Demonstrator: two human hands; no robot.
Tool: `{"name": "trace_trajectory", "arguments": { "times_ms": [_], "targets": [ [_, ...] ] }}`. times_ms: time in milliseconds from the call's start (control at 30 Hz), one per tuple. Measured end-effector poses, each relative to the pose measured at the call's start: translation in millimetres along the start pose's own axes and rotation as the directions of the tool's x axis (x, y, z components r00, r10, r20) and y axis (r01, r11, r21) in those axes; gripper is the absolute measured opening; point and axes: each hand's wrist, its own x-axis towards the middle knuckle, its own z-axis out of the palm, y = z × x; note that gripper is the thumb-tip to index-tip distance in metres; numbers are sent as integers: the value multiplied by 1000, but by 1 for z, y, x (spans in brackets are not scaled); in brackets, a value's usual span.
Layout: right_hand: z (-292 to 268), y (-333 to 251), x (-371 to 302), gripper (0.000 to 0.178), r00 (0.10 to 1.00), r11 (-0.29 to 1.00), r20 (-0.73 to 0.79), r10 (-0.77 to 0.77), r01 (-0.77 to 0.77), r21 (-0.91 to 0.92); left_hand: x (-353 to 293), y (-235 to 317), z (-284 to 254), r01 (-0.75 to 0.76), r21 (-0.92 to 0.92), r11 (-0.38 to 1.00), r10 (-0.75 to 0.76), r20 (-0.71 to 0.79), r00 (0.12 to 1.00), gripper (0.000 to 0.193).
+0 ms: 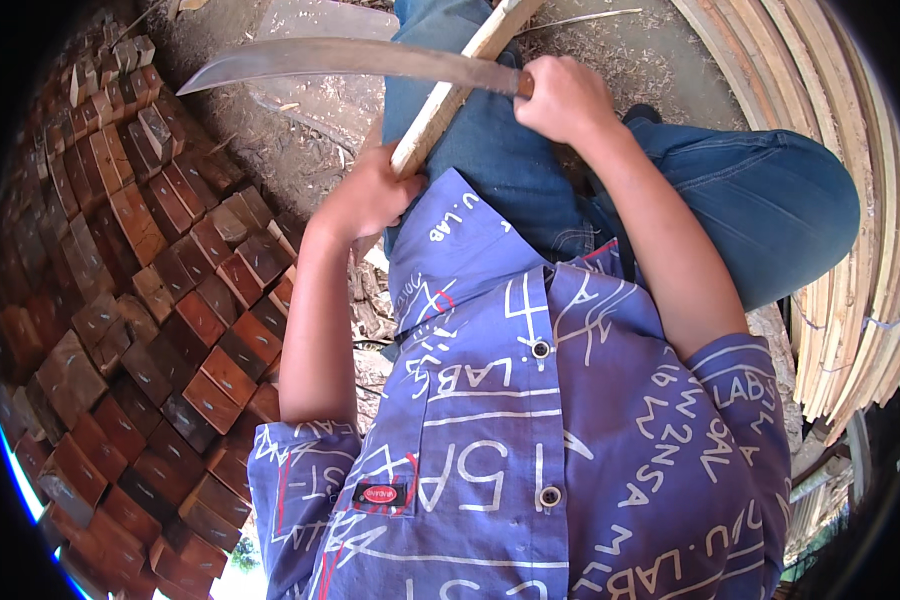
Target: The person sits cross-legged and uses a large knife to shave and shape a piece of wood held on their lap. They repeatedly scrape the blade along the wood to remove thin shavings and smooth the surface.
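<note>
My right hand [568, 98] is closed around the brown handle of a long machete [340, 59]. The curved steel blade reaches to the left and crosses above a pale, squared wooden stick [426, 136]. Whether the edge touches the wood, I cannot tell. My left hand [368, 192] grips the near end of that stick, which slants away to the upper right over my jeans [510, 150]. The stick's far end runs out of the picture at the top.
Reddish-brown wooden blocks [210, 390] are piled high along the left. On the right lie long, pale wooden strips [840, 330] in a bundle. Wood shavings litter the ground [320, 110] ahead, near a flat grey slab [320, 20]. My bent leg [760, 200] is beside my right forearm.
</note>
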Motion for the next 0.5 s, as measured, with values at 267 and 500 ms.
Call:
{"name": "trace_trajectory", "arguments": {
  "times_ms": [267, 500],
  "targets": [
    [1, 20, 14, 34, 980, 974, -71, 184, -173, 144, 7, 11, -10, 168, -129, 977, -153, 115, 982, 31],
    [-1, 2, 3, 31, 999, 1000, -50, -16, 15, -26, -10, 12, -7, 150, -124, 981, -143, 63, 988, 34]
  ]
}}
